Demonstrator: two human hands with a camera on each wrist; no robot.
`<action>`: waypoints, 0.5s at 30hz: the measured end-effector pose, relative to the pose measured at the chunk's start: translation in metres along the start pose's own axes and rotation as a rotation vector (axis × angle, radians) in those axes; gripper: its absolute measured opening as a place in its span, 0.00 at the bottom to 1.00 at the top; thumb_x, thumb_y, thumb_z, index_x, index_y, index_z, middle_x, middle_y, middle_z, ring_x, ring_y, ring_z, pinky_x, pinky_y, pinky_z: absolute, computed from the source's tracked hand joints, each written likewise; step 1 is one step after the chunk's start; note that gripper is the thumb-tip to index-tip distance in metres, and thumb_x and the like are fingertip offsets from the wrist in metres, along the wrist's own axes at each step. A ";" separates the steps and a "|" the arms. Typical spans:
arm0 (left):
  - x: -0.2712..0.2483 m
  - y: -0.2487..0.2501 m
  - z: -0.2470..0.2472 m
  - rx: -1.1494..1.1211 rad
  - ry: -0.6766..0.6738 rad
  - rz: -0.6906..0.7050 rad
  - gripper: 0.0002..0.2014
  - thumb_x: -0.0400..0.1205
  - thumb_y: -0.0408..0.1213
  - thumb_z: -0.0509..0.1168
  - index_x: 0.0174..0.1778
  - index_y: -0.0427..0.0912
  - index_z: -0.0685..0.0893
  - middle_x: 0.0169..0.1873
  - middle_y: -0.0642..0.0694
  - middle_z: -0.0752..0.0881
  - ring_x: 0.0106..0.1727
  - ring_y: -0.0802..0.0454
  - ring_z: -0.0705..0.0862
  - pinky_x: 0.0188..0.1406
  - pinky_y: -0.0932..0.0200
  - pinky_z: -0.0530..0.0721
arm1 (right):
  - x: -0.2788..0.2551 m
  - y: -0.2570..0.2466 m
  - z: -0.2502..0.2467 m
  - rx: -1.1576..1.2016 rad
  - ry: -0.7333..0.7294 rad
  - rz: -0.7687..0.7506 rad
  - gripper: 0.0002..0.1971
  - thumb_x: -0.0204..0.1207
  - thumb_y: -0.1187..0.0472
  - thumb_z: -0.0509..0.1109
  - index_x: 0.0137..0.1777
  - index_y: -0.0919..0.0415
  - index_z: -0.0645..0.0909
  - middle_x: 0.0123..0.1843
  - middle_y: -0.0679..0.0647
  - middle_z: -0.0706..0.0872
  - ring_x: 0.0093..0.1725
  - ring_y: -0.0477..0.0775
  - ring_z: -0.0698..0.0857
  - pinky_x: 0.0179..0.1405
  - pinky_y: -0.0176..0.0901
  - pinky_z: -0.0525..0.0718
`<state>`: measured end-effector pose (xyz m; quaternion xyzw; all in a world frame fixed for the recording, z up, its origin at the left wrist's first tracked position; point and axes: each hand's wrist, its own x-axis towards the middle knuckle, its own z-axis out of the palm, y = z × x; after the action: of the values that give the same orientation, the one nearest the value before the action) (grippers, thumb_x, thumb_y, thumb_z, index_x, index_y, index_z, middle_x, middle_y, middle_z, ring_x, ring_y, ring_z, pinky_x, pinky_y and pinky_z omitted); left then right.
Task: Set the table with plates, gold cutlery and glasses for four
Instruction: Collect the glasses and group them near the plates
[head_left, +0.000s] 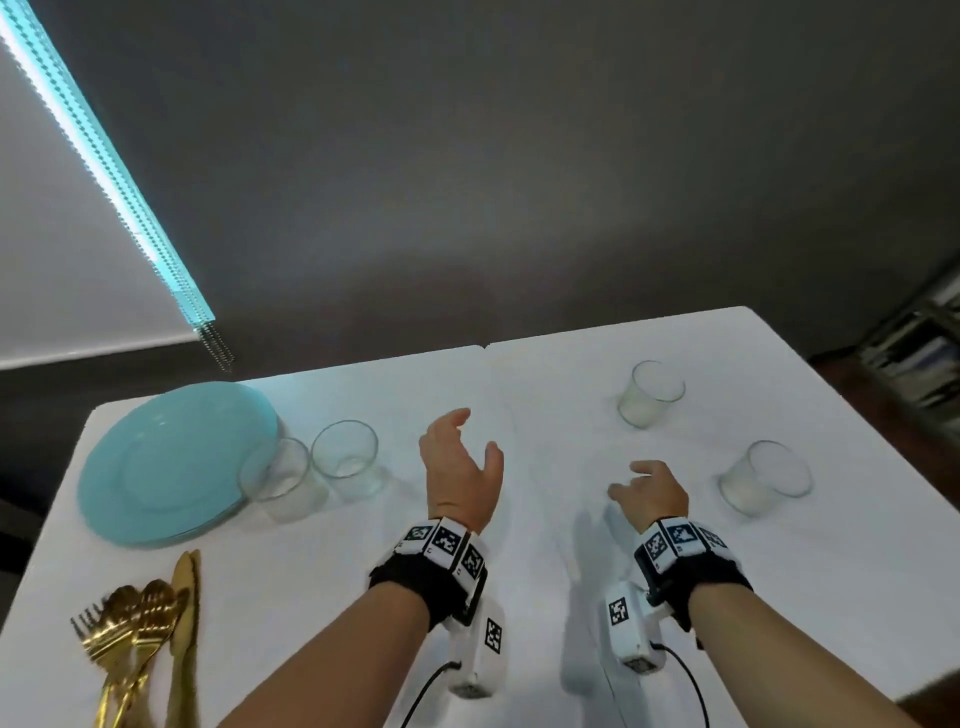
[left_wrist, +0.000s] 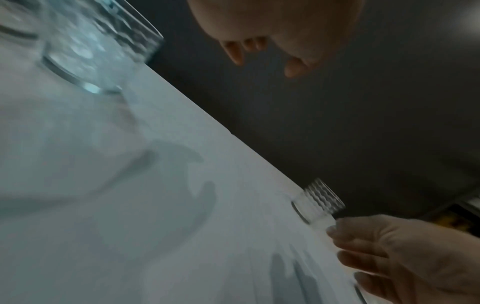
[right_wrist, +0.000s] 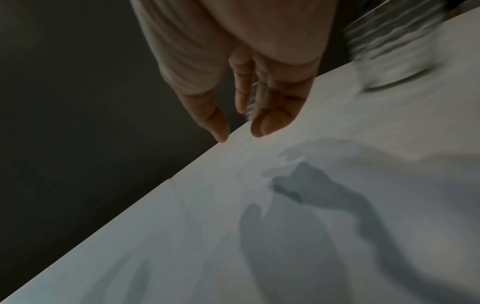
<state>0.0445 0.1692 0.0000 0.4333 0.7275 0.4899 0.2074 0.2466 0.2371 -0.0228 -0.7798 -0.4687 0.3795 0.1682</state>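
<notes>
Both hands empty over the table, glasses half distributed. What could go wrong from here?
1. Two glasses stand close together right beside the stacked turquoise plates; lifting a plate, or the left hand reaching there, could knock one.
2. The far right glass stands nearest the table's far edge and might get pushed off.
3. The gold cutlery lies piled near the left edge; grabbing one piece may drag others off.

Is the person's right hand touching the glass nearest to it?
Apart. The head view shows bare white table between the right hand and the glass beside it.
</notes>
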 end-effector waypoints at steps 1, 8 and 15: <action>-0.003 0.007 0.014 -0.005 -0.084 -0.018 0.22 0.77 0.30 0.67 0.68 0.34 0.74 0.62 0.40 0.77 0.63 0.41 0.77 0.63 0.53 0.77 | 0.007 0.014 -0.016 0.018 0.039 0.049 0.23 0.71 0.64 0.73 0.67 0.61 0.76 0.63 0.61 0.84 0.59 0.59 0.83 0.58 0.41 0.77; -0.015 0.043 0.115 0.099 -0.408 -0.157 0.26 0.78 0.36 0.67 0.72 0.38 0.69 0.66 0.42 0.76 0.52 0.51 0.80 0.49 0.64 0.73 | 0.052 0.102 -0.112 0.109 0.146 0.295 0.28 0.72 0.65 0.73 0.72 0.62 0.72 0.69 0.65 0.79 0.68 0.63 0.78 0.63 0.45 0.76; 0.002 0.060 0.203 0.168 -0.458 -0.283 0.42 0.72 0.43 0.76 0.77 0.36 0.62 0.74 0.40 0.70 0.70 0.42 0.77 0.68 0.52 0.76 | 0.097 0.125 -0.141 0.071 0.016 0.084 0.45 0.60 0.62 0.85 0.76 0.58 0.65 0.72 0.58 0.77 0.69 0.61 0.78 0.67 0.48 0.75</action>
<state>0.2171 0.2880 -0.0340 0.4427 0.7528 0.2835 0.3962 0.4549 0.2708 -0.0499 -0.7953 -0.4204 0.3962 0.1836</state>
